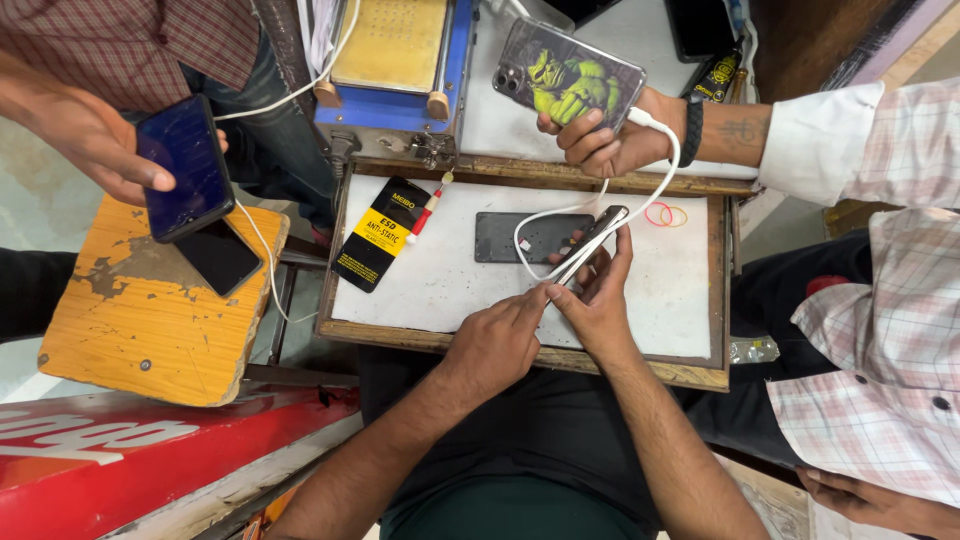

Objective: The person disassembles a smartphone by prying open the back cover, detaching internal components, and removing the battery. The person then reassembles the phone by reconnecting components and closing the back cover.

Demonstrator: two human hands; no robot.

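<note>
Phone [590, 242], slim and dark, was held edge-on above the white desk [450, 280], its long axis running diagonally from lower left to upper right. The right hand [600, 295] was closed around its lower end from beneath; the left hand [497, 345], fingers pinched, touched its lower-left tip. A white cable [560, 215] looped just beside it.

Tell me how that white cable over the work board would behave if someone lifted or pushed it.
The white cable is probably floppy: it sags in loose curves across the board. It looks thin, so likely light. Its upper end seems plugged into the phone another person holds, so pulling may tug that.
</note>
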